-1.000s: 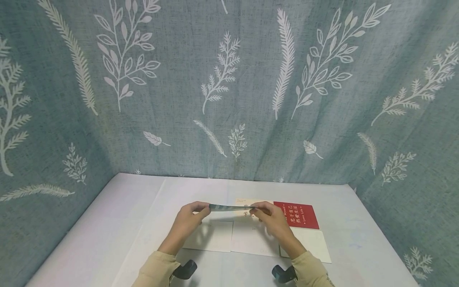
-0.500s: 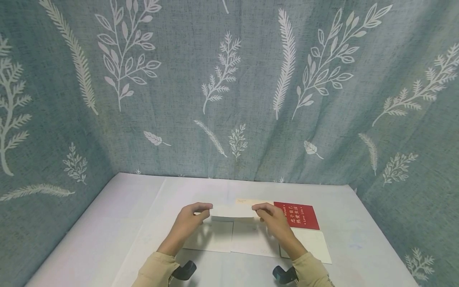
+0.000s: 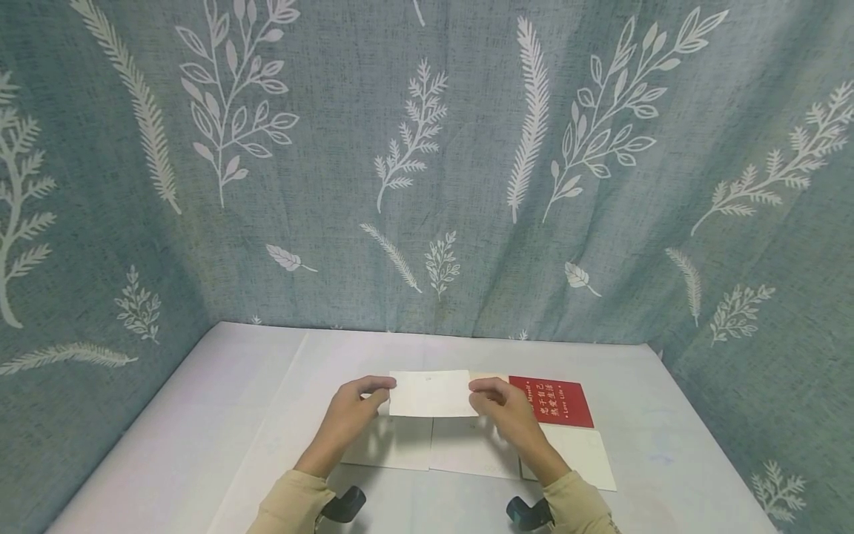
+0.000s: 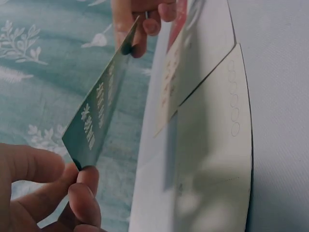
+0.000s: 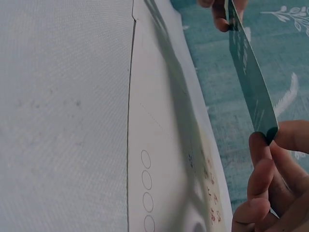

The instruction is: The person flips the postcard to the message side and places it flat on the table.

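Nearest you, beyond your two sleeves (image 3: 293,500), three pale cards lie flat in a row on the white table (image 3: 273,356): a left white card (image 3: 394,454), a middle white card (image 3: 470,458) beside it, and a right off-white card (image 3: 583,454), partly under your right forearm in the head view. Above that row you hold up one more card (image 3: 429,394), its plain face towards you and its green printed face turned away. Your left hand (image 3: 353,411) pinches one end between thumb and fingers; your right hand (image 3: 510,411) pinches the other — both closed only as far as the card's thickness. Farther off lie a cream printed card (image 4: 168,92) and, just beside it, a red card (image 3: 557,402). So, as I judge it, five visible cards are down and the one in your hands is not — it hangs clear of the table. Behind everything hangs the leaf-patterned curtain (image 3: 427,163).
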A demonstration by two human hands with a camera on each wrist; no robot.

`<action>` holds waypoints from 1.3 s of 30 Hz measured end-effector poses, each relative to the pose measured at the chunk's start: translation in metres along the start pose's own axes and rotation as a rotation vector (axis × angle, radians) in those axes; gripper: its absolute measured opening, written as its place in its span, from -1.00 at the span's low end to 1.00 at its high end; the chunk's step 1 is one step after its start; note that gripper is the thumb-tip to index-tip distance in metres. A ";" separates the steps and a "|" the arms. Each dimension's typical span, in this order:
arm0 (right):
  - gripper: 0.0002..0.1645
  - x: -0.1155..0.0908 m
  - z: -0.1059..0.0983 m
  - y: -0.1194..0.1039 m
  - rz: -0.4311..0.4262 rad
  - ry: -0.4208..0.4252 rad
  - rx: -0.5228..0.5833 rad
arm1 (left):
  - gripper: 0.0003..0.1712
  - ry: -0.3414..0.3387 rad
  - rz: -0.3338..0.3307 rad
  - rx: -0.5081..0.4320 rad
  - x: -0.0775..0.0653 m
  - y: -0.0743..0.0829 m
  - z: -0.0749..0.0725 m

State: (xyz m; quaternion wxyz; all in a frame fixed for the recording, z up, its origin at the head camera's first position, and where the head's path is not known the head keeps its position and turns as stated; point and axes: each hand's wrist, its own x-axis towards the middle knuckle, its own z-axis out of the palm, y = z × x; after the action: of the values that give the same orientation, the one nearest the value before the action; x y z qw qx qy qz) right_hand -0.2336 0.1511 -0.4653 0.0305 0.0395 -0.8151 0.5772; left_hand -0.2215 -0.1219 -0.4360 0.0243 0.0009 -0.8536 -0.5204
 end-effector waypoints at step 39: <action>-0.58 -0.004 0.020 -0.011 -0.054 0.008 -0.085 | -0.65 0.239 0.134 0.137 -0.001 -0.010 -0.006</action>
State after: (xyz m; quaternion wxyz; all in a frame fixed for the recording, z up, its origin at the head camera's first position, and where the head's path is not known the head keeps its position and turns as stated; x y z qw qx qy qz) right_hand -0.2286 0.1287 -0.4621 0.0509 0.0580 -0.8374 0.5411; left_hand -0.2203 -0.1314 -0.4419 0.1605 0.0076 -0.8761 -0.4545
